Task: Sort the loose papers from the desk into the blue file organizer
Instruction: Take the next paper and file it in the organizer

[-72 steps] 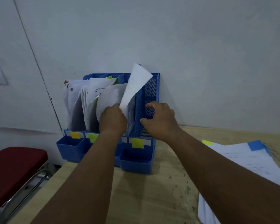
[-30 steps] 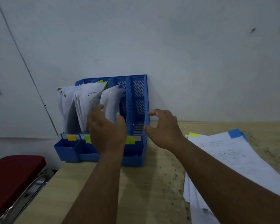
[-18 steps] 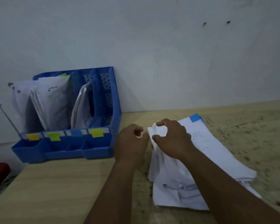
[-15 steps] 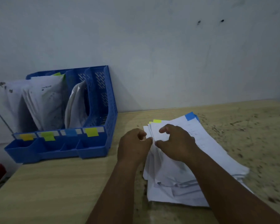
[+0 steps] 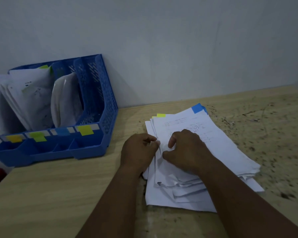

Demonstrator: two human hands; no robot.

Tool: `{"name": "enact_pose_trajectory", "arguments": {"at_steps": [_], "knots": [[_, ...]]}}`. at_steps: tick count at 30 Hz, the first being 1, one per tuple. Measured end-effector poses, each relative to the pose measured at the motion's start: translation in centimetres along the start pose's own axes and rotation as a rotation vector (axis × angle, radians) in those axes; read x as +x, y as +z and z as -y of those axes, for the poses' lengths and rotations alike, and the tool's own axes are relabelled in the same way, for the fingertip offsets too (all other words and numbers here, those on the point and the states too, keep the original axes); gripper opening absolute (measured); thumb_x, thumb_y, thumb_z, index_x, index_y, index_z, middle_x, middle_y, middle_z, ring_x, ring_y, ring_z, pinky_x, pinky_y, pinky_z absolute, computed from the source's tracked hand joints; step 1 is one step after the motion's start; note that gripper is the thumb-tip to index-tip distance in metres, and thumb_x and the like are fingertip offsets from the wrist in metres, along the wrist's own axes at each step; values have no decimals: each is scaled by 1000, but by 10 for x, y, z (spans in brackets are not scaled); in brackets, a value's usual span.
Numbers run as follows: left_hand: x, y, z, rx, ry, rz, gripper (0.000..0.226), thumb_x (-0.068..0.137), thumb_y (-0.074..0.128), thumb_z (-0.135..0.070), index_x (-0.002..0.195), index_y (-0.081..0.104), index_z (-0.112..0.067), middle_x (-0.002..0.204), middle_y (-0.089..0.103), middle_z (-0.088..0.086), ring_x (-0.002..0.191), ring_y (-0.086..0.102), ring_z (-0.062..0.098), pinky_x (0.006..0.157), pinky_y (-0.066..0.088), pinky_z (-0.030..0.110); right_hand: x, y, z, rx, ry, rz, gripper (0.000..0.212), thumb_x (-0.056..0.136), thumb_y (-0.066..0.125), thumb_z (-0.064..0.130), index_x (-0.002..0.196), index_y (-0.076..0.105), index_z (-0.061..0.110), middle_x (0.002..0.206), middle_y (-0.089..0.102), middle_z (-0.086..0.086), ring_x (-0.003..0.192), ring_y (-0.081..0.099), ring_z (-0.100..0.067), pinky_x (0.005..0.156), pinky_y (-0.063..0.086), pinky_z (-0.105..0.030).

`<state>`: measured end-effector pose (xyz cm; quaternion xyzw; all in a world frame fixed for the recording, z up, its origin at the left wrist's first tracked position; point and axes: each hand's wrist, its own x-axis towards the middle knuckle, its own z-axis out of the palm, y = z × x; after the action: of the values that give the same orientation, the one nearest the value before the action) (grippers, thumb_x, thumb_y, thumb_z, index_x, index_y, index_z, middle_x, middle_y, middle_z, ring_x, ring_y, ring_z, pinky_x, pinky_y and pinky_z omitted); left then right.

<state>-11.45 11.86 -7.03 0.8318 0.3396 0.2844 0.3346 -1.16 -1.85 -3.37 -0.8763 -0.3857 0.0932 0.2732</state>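
Head view: a loose, ragged stack of white printed paper sheets [image 5: 218, 152], carrying one yellow and one blue sticky tab at its far edge, lies flat on the speckled pale wood-grain desk [image 5: 58, 194], well to the right of the perforated blue plastic file organizer [image 5: 108, 114]. The organizer stands against the wall with four colour-tabbed slots, curled sheets visible in three. The left hand [image 5: 138, 155] pinches the stack's left edge with curled fingers; the right hand [image 5: 186, 150] rests on top, fingers bent and clamped on the upper sheets.
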Motion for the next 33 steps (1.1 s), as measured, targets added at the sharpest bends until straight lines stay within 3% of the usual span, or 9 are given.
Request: {"name": "enact_pose_trajectory", "arguments": {"at_steps": [6, 10, 14, 18, 22, 26, 33], "knots": [[6, 3, 4, 91, 72, 48, 22, 80, 77, -47, 98, 80, -35, 98, 72, -21, 91, 62, -6, 72, 43, 8, 2, 4, 4, -140, -8, 23, 50, 69, 64, 64, 105, 63, 29, 108, 51, 4, 107, 50, -22, 93, 49, -44], [8, 7, 9, 124, 84, 48, 37, 69, 72, -62, 98, 79, -40, 104, 69, -20, 103, 63, 7, 88, 55, 32, -1, 5, 7, -171, -24, 15, 50, 72, 61, 63, 108, 61, 28, 109, 50, 3, 108, 49, -23, 93, 47, -45], [8, 9, 8, 92, 113, 41, 46, 63, 71, -67, 97, 80, -37, 101, 70, -19, 107, 62, 10, 91, 55, 35, -1, 6, 8, -166, -51, -26, 32, 74, 63, 56, 82, 54, 25, 90, 52, 4, 92, 53, -22, 84, 50, -40], [10, 10, 10, 82, 78, 75, 46, 59, 63, -78, 95, 74, -52, 119, 66, -14, 120, 55, 14, 100, 51, 38, 0, 7, 8, -160, -79, -54, 35, 74, 64, 50, 67, 40, 25, 76, 49, 5, 83, 56, -21, 78, 52, -37], [9, 9, 11, 84, 74, 90, 19, 75, 70, -53, 93, 72, -58, 129, 58, -13, 129, 48, 16, 108, 44, 34, 1, 7, 7, -152, -63, -81, 38, 75, 68, 57, 78, 48, 25, 80, 52, 4, 84, 58, -19, 81, 52, -35], [11, 10, 13, 92, 76, 86, 18, 66, 58, -60, 82, 64, -67, 128, 60, -16, 126, 52, 17, 107, 47, 39, 0, 8, 8, -176, -43, -76, 39, 79, 69, 57, 88, 48, 26, 88, 48, 4, 94, 56, -20, 87, 50, -37], [9, 6, 6, 81, 67, 123, 23, 74, 60, -40, 84, 69, -59, 142, 52, -6, 138, 42, 20, 113, 39, 45, -1, 9, 9, -125, -14, -68, 31, 83, 66, 52, 86, 54, 23, 90, 56, 4, 89, 51, -17, 86, 48, -37]]}}
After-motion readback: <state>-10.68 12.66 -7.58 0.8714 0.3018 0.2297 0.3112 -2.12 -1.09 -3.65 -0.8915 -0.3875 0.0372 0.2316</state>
